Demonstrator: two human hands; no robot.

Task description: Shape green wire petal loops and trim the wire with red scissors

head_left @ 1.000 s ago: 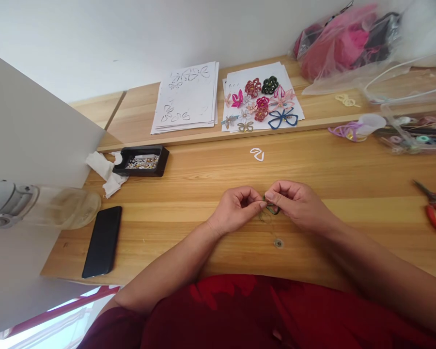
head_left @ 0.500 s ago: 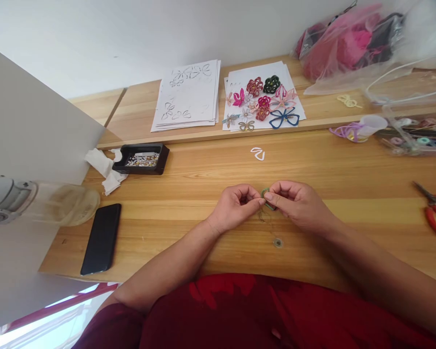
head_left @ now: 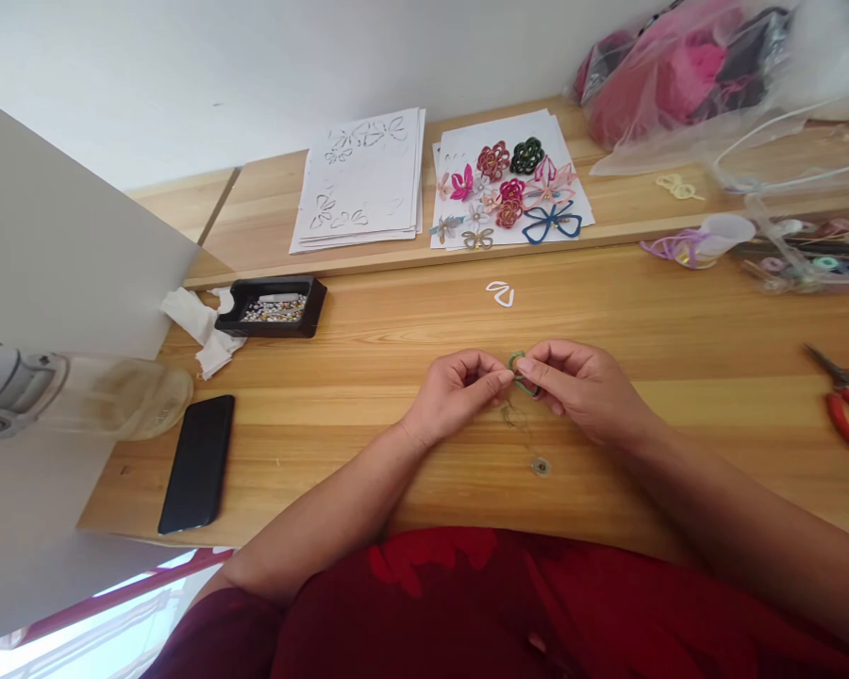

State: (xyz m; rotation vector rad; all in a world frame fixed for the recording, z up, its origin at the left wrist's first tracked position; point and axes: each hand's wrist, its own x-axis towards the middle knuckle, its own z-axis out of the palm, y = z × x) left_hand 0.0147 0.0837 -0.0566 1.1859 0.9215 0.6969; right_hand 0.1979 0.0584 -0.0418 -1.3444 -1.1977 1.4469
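Note:
My left hand (head_left: 457, 391) and my right hand (head_left: 584, 389) meet over the middle of the wooden table (head_left: 679, 330). Both pinch a small green looped piece (head_left: 517, 369) between thumb and fingertips. A thin wire trails from it down to a small round spool (head_left: 541, 465) lying on the table just below my hands. A white heart-shaped loop (head_left: 500, 293) lies farther back.
Finished wire flowers (head_left: 509, 193) sit on white sheets on the raised shelf, beside a stack of pattern sheets (head_left: 360, 179). A black bead tray (head_left: 273, 306), tissue (head_left: 198, 325) and phone (head_left: 198, 462) lie left. Red pliers (head_left: 845, 401) lie right; plastic bags (head_left: 679, 75) fill the back right.
The green piece has been turned between my fingertips and now shows more above them. Both hands stay together and have shifted slightly away from me.

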